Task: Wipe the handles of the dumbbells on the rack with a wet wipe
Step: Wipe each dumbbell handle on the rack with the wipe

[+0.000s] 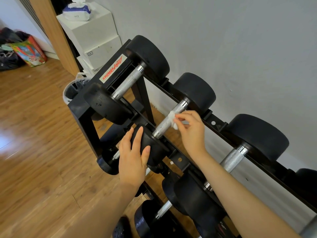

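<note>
**Wet wipe pressed to the middle dumbbell's handle on the top rail**

A black dumbbell rack (173, 157) stands against a grey wall (240, 40), its top tier carrying three black-headed dumbbells side by side. The right hand (192, 133) pinches a crumpled white wet wipe (172, 117) between thumb and fingertips, its grip clamped on the wipe, and holds it against the knurled steel handle (169, 120) of the middle dumbbell, a little above the handle's midpoint. The left hand (133, 155) lies flat on the near head (151, 145) of that same dumbbell, fingers straight and spread apart over the rubber, thumb along the head's right side; its grip closes round nothing.

To the left on the same tier sits the first dumbbell (127, 81), next to a white label (113, 68) with red lettering on the rack's end frame. To the right sits the third dumbbell (235, 157), its handle well apart from both hands. Lower tiers hold smaller dumbbells, partly hidden by the forearms.

Beyond the rack's far end, a pack of wipes (77, 12) rests on stacked white boxes (92, 36). A lined waste bin (72, 91) stands on the wooden floor (34, 126) just beside the rack's end, and a colourful bag (29, 50) sits further off by the wall.
</note>
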